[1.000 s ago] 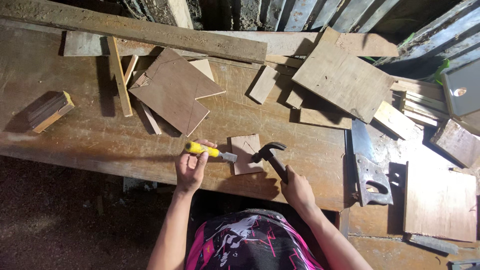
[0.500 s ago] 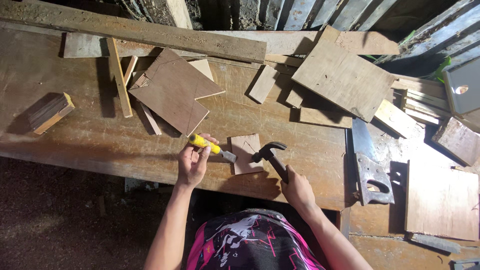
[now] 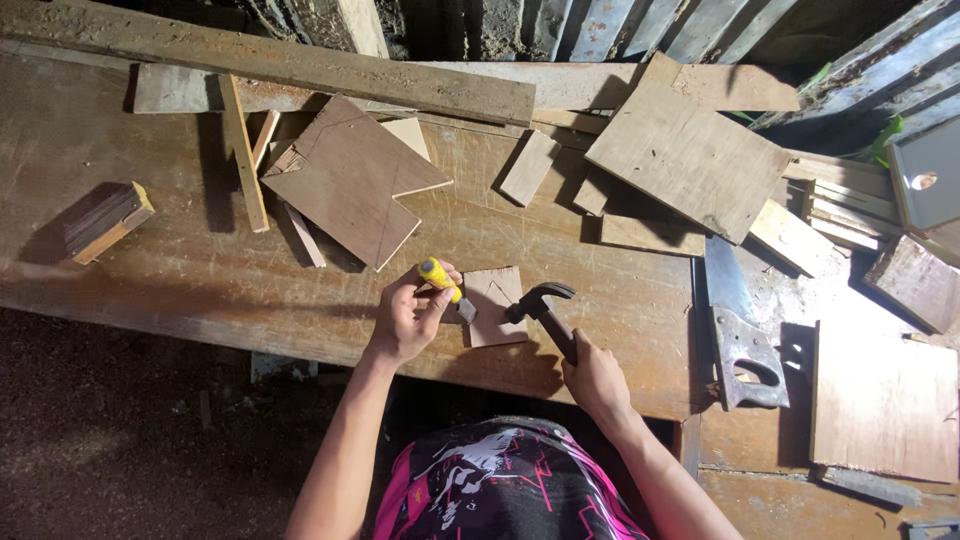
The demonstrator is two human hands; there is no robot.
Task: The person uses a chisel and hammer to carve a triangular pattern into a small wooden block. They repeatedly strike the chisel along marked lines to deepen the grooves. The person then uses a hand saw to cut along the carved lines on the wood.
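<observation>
My left hand (image 3: 408,315) grips a yellow-handled chisel (image 3: 443,282), its metal tip resting on the left edge of a small square wood piece (image 3: 497,310) on the workbench (image 3: 200,280). My right hand (image 3: 596,382) holds a claw hammer (image 3: 540,303) by its dark handle. The hammer head hovers over the right side of the same small piece, just right of the chisel tip.
A large notched plywood sheet (image 3: 355,180) lies behind my left hand. More boards (image 3: 690,155) and offcuts pile at the back right. A handsaw (image 3: 738,340) lies to the right, a brown panel (image 3: 885,400) beyond it. A small wood block (image 3: 105,222) sits far left.
The chisel handle has tilted up and shifted slightly right toward the small wood piece. The hammer and my right hand have hardly moved.
</observation>
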